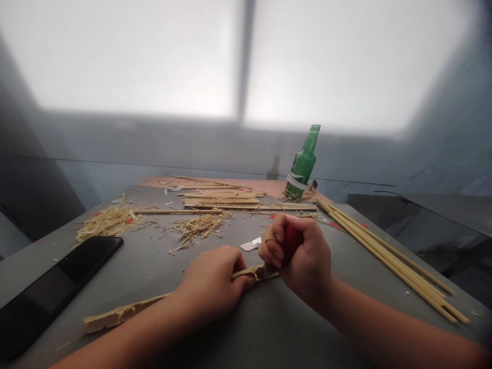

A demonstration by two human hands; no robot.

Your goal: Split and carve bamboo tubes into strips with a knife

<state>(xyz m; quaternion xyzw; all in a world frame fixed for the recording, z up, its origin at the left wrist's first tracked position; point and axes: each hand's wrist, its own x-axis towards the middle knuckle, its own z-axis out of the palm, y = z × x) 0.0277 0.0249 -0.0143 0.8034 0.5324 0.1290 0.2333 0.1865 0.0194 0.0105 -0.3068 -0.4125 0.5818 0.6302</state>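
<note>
My left hand (215,279) is closed on a pale split bamboo strip (126,313) with a ragged edge. The strip runs under my left wrist, and its other end comes out between thumb and fingers. Facing it, my right hand (298,251) is wrapped in a fist round a tool with a dark red handle (292,241). A narrow flat blade (267,275) shows below that fist, at the strip's end; the join to the handle is hidden. Just left of the right fist is a flat silver, blade-like piece (250,245).
A black phone (61,287) lies at the left. Piles of shavings (109,221) and thin sticks (223,201) lie farther back. A green bottle (303,166) leans at the back near the wall. Long pale sticks (388,259) lie along the right edge of the grey table (369,318).
</note>
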